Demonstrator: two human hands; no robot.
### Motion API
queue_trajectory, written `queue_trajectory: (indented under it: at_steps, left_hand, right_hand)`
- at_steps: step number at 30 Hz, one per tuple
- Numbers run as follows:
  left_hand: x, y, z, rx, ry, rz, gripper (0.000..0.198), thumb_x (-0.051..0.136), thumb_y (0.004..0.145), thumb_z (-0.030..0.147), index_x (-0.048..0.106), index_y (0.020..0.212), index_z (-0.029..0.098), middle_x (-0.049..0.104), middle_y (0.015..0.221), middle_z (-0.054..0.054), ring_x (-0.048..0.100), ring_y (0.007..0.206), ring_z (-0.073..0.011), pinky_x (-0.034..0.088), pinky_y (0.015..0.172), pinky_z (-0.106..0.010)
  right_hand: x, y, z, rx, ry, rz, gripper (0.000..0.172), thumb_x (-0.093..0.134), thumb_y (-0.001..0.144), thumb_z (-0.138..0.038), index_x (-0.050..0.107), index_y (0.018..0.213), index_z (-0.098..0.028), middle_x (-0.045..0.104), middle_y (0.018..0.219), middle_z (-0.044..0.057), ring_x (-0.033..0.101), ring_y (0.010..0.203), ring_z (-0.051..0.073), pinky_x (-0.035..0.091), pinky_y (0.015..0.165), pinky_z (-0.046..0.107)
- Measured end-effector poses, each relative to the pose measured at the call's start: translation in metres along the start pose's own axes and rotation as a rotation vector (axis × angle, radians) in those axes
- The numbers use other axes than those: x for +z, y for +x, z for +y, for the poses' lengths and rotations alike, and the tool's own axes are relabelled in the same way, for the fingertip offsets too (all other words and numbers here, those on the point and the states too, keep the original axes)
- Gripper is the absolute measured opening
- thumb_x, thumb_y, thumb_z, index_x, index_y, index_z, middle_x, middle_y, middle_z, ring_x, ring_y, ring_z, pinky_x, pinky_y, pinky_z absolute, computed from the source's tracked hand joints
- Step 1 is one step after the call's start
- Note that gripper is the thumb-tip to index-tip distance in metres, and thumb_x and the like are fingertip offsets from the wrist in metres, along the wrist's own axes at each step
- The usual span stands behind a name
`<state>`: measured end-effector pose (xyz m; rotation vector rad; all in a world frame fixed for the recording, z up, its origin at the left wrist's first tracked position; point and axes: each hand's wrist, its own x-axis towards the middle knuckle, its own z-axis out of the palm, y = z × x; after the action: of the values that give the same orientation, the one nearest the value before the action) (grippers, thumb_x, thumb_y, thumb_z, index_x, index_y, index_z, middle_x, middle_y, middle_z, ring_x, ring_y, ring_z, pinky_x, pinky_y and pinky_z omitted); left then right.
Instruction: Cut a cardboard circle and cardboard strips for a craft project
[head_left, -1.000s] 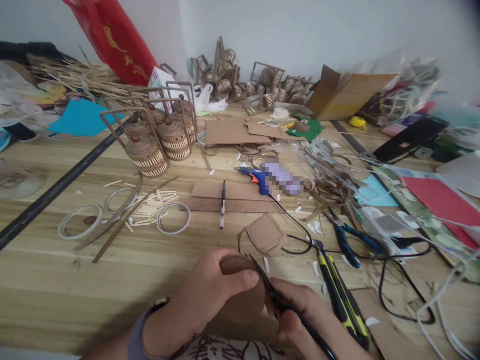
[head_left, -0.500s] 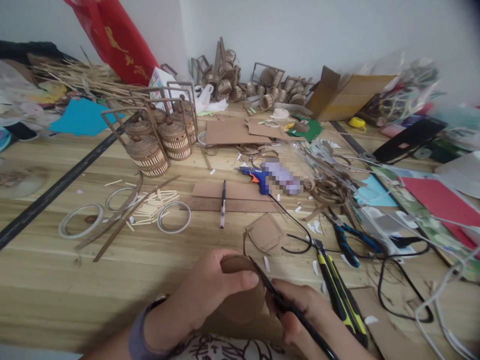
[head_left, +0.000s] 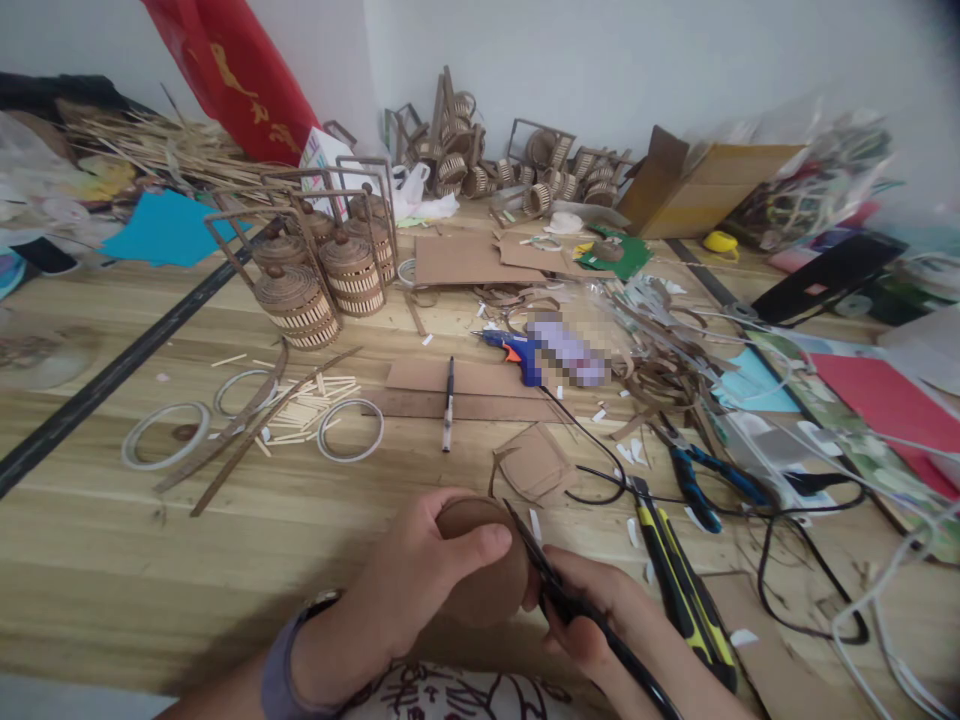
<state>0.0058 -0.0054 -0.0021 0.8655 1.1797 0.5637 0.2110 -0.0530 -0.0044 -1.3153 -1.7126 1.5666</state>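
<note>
My left hand (head_left: pixel 420 570) is closed on a round piece of brown cardboard (head_left: pixel 491 575), thumb on top and fingers curled behind it. The disc is held up near the front edge of the table. In my right hand (head_left: pixel 592 610) is a pair of black scissors (head_left: pixel 551 580), the blades lying along the disc's right edge. The palm hides part of their handles. A thin curled strip hangs by the disc's upper right edge. Beyond it lies a cut cardboard piece (head_left: pixel 534 462). A yellow and black utility knife (head_left: pixel 682 575) rests right of my right hand.
Blue pliers (head_left: pixel 694 485) and a blue glue gun (head_left: pixel 517 350) with a black cord lie ahead. A pen (head_left: pixel 448 405) rests on cardboard strips. To the left are white rings (head_left: pixel 350 430), small wooden sticks (head_left: pixel 311 405) and several lidded baskets (head_left: pixel 296 300). A cardboard box (head_left: pixel 705 190) stands behind.
The scissors' blades have shifted slightly along the disc's right edge, and more of the disc's face shows. The view has shifted a little. Both hands keep their hold.
</note>
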Motion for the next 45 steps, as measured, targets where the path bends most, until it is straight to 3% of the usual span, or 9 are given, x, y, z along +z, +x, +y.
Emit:
queue_trajectory:
  at_steps: [9,14,20,32,40,45]
  left_hand:
    - [0.000,0.000,0.001,-0.009,0.069,0.034,0.047,0.077,0.063,0.046,0.071,0.100,0.018,0.079,0.097,-0.005,0.071,0.093,-0.0284,0.051,0.079,-0.035]
    - [0.001,0.000,0.003,0.010,0.054,-0.038,0.040,0.075,0.067,0.045,0.073,0.097,0.018,0.080,0.093,-0.005,0.071,0.090,-0.0272,0.051,0.076,-0.034]
    - [0.000,0.000,0.003,-0.007,0.063,0.008,0.047,0.077,0.062,0.046,0.072,0.098,0.017,0.080,0.096,-0.006,0.070,0.092,-0.0283,0.051,0.080,-0.035]
    - [-0.003,-0.002,0.009,0.025,0.132,-0.069,0.038,0.073,0.068,0.046,0.076,0.092,0.017,0.078,0.089,-0.004,0.068,0.085,-0.0256,0.050,0.074,-0.032]
    - [-0.004,-0.002,0.012,-0.002,0.158,-0.070,0.043,0.074,0.065,0.048,0.076,0.095,0.017,0.078,0.091,-0.005,0.068,0.091,-0.0286,0.051,0.077,-0.035]
    - [-0.001,0.002,0.002,-0.057,0.029,0.061,0.053,0.078,0.062,0.050,0.070,0.104,0.018,0.078,0.099,-0.007,0.069,0.095,-0.0301,0.051,0.077,-0.036]
  right_hand:
    - [0.000,-0.001,-0.003,0.037,0.028,-0.007,0.077,0.038,0.081,-0.091,0.062,0.086,-0.018,0.052,0.072,-0.001,0.050,0.067,0.014,0.047,0.063,0.023]
    - [0.003,0.001,-0.004,0.060,0.040,-0.015,0.070,0.036,0.084,-0.090,0.050,0.077,-0.021,0.042,0.070,-0.003,0.044,0.064,0.013,0.037,0.057,0.024]
    - [0.003,-0.001,-0.007,0.091,0.033,-0.039,0.070,0.032,0.084,-0.091,0.045,0.077,-0.022,0.040,0.069,-0.004,0.038,0.063,0.012,0.028,0.056,0.025]
    - [0.001,-0.002,-0.002,0.140,0.060,-0.063,0.072,0.037,0.081,-0.093,0.046,0.077,-0.022,0.039,0.068,-0.005,0.041,0.060,0.011,0.027,0.054,0.024]
    - [0.000,-0.002,-0.003,0.123,0.026,-0.053,0.072,0.038,0.081,-0.092,0.047,0.075,-0.021,0.041,0.064,-0.005,0.038,0.060,0.011,0.027,0.054,0.025]
    - [0.002,-0.002,0.003,0.075,-0.057,0.001,0.069,0.039,0.083,-0.090,0.048,0.075,-0.022,0.042,0.065,-0.004,0.041,0.062,0.013,0.031,0.055,0.025]
